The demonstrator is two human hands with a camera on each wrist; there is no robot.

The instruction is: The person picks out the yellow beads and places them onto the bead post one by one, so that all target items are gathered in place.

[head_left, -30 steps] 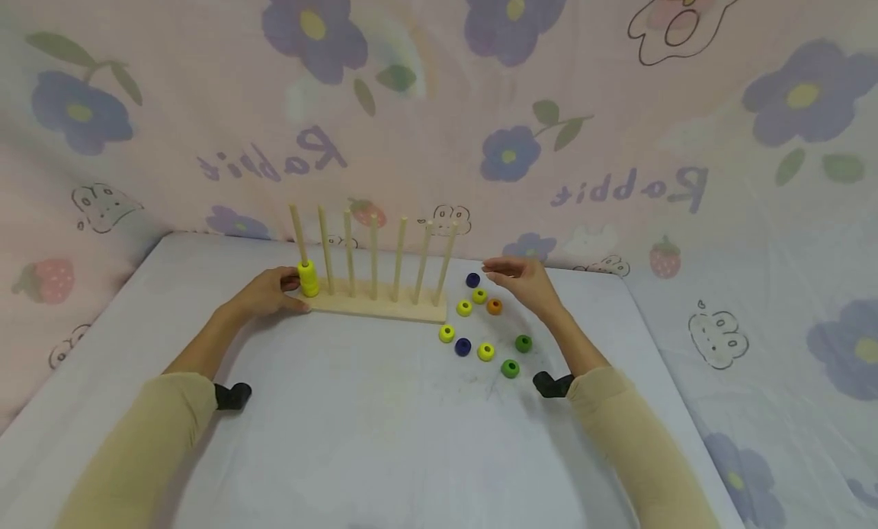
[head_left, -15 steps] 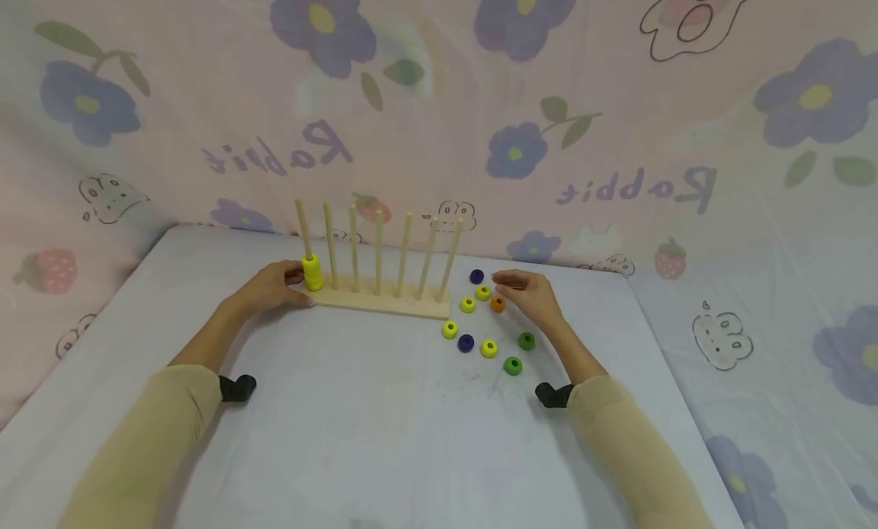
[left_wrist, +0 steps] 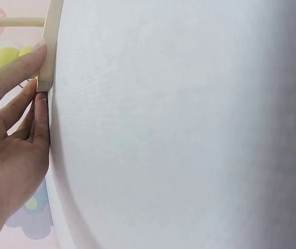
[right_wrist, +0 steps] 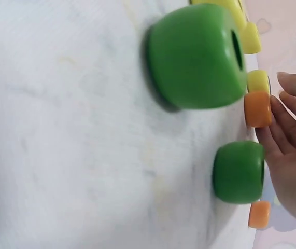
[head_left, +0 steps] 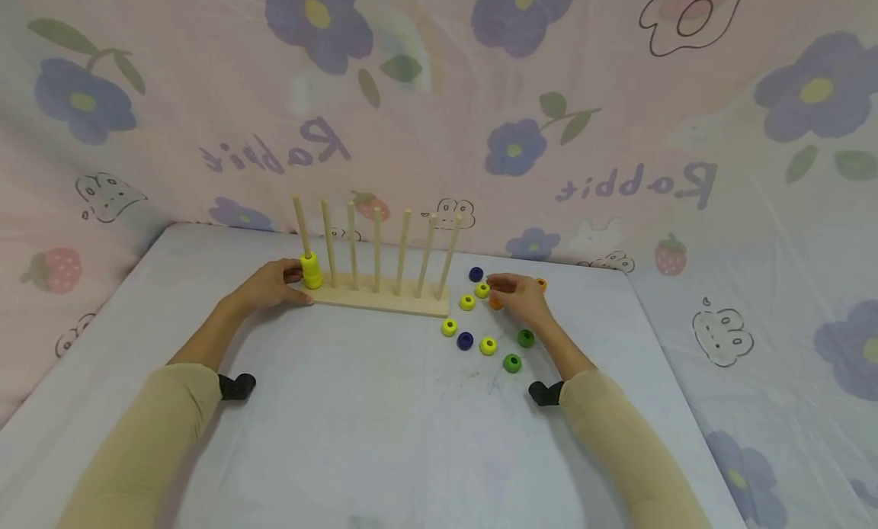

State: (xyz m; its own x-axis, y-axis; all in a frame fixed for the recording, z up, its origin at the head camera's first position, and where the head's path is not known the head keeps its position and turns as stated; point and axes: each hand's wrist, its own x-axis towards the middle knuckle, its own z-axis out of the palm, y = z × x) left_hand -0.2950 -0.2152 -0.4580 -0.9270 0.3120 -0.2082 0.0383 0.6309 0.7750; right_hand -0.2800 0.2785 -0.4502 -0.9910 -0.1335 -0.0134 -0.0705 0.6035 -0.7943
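A wooden peg rack (head_left: pixel 377 299) with several upright pegs stands at the back of the table. Yellow beads (head_left: pixel 312 271) are stacked on its leftmost peg. My left hand (head_left: pixel 273 283) holds that end of the base; the left wrist view has the thumb (left_wrist: pixel 40 47) on the base and the other fingers at its end. To the right of the rack, my right hand (head_left: pixel 523 299) hovers low among loose beads, fingers extended and nothing in them. Its fingertips are close by a yellow bead (head_left: pixel 482 290) and an orange bead (head_left: pixel 496 303), which the hand partly covers.
Loose around the right hand lie dark blue beads (head_left: pixel 465 341), more yellow ones (head_left: pixel 488 346), green ones (head_left: pixel 512 363) and a second orange bead (head_left: pixel 541 283) behind the wrist. A patterned cloth (head_left: pixel 425 94) hangs behind the white table (head_left: pixel 357 422).
My right hand has lowered and come forward to the yellow and orange beads, and the second orange bead has come into view behind it. The left hand stays on the rack's end.
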